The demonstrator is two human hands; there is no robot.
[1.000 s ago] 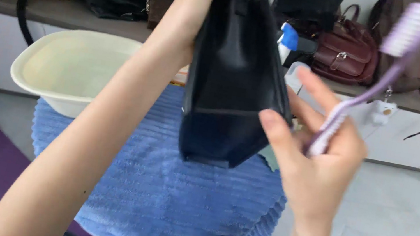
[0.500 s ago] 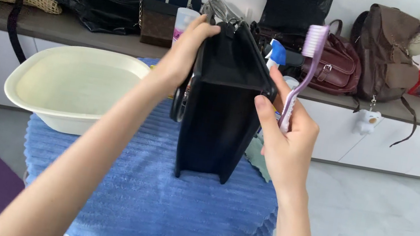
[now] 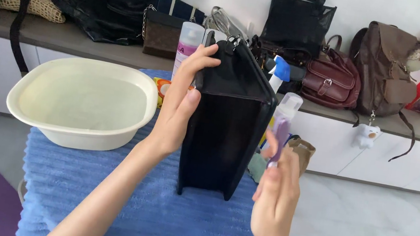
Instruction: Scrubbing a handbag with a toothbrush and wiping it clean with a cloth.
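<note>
- Left hand (image 3: pixel 180 110) grips the upright black bag (image 3: pixel 226 121) at frame centre, on the blue towel (image 3: pixel 149 210).
- Right hand (image 3: pixel 274 194), lower centre-right, closed around a purple brush (image 3: pixel 279 138).
- Cream basin (image 3: pixel 24 109) left.

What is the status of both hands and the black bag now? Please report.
Left hand grips black bag, upright on blue towel. Right hand holds purple brush beside bag. Cream basin at left, apart from bag.

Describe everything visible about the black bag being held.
The black bag is boxy, of smooth, leather-like material with piped edges and metal hardware at the top. It stands upright, narrow side to the camera, its base on the blue towel. The left hand grips its upper left edge; the right hand, holding a purple brush, is beside its right edge.
</note>
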